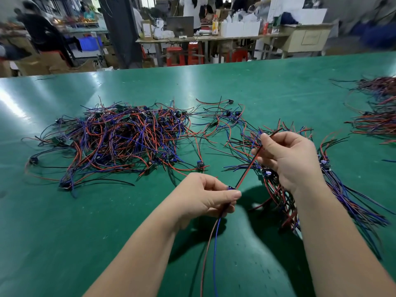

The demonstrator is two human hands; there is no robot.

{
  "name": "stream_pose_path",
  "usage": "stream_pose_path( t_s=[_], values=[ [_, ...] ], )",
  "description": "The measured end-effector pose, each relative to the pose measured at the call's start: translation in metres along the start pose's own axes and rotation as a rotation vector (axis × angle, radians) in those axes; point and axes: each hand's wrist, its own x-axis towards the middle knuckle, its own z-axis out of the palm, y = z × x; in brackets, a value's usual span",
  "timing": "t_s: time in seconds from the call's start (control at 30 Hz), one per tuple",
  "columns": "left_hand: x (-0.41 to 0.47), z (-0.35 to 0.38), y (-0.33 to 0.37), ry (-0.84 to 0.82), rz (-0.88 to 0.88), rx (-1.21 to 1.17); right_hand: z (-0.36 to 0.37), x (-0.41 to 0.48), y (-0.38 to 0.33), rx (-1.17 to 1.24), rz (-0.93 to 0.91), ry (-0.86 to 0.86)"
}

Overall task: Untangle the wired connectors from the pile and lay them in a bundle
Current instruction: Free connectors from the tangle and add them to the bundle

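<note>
One wired connector being held taut above the green tabletop [278,82].
Left hand [203,196] is pinching the connector [232,188]; right hand [289,157] is pinching its red-black wires [248,167]; tangled pile [120,138] lying far left.

A green table [107,243] is spread across the foreground. Beyond it, red stools [194,54] are seen under a bench [235,37], on which white boxes [240,28] and a dark monitor [180,25] are set.
</note>
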Motion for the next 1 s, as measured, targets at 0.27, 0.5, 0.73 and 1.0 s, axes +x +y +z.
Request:
stream_pose_path(
  t_s=[0.27,0.5,0.73,1.0],
  values=[
    [-0.001,-0.004,-0.001,0.043,-0.032,0.122,-0.001,0.001,0.0,-0.13,0.094,0.038],
    [0.001,-0.005,-0.004,0.054,-0.052,0.193,-0.008,0.003,-0.004,-0.077,0.105,0.042],
    [0.001,-0.006,-0.004,0.062,-0.037,0.205,-0.017,0.006,-0.01,-0.052,0.132,0.105],
    [-0.004,-0.01,0.001,-0.044,-0.036,0.058,-0.012,0.008,-0.006,0.223,0.207,0.061]
  ],
)
